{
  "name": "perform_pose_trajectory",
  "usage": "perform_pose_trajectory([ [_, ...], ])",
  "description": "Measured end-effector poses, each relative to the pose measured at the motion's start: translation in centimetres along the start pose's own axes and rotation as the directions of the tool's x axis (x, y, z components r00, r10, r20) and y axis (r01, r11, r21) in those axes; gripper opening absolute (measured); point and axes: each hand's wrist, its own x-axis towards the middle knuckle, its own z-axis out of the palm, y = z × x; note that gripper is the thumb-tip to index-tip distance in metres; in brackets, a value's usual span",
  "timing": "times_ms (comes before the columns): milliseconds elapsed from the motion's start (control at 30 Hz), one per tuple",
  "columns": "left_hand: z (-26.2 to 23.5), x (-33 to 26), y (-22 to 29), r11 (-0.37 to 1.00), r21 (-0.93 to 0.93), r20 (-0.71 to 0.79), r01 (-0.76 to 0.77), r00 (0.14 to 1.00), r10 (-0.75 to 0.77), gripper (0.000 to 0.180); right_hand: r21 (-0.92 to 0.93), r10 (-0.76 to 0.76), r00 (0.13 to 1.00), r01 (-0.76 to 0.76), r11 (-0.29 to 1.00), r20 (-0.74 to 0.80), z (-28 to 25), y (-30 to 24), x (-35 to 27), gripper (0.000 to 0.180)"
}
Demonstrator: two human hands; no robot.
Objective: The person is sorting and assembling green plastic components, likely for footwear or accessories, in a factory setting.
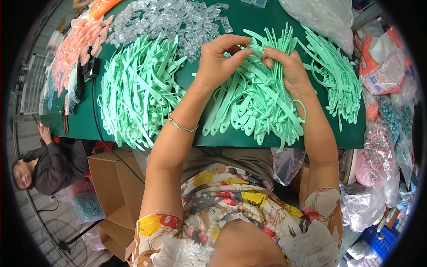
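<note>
My left hand (220, 60) and my right hand (289, 66) meet over a green table (222, 139), both pinching one mint-green plastic strap (258, 46) at its upper end. Beneath them lies a pile of the same green straps (253, 107). A bigger heap of green straps (135, 93) lies to the left of my left forearm, which wears a thin metal bangle (181, 126). Another bunch of straps (338, 75) fans out to the right of my right hand.
Clear plastic pieces (169, 20) and orange-pink parts (78, 44) cover the far left of the table. Filled plastic bags (384, 62) crowd the right side. An open cardboard box (113, 178) stands at lower left, beside a seated person (49, 167) and a floor fan (60, 242).
</note>
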Motion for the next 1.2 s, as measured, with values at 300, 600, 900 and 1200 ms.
perform_pose_trajectory([
  [300, -0.4, 0.2, 0.7, 0.887, -0.358, 0.069, 0.293, 0.955, -0.287, 0.021, -0.107, -0.068, 0.998, 0.067, 0.992, -0.009, 0.2, 0.3, 0.1, 0.022],
  [600, -0.4, 0.1, -0.1, 0.806, -0.468, 0.091, 0.362, 0.927, -0.363, 0.021, -0.090, -0.073, 0.997, 0.070, 0.993, -0.031, 0.6, 0.5, 0.0, 0.015],
  [900, -0.6, 0.4, -0.1, 0.640, -0.580, 0.217, 0.504, 0.853, -0.475, 0.021, -0.104, -0.041, 0.998, 0.035, 0.994, -0.053, 0.9, 0.4, -0.4, 0.015],
  [1200, -0.7, 0.4, 0.8, 0.762, -0.349, 0.236, 0.545, 0.838, -0.491, 0.019, -0.259, -0.151, 0.987, 0.135, 0.956, -0.046, 1.9, 0.2, -0.7, 0.023],
])
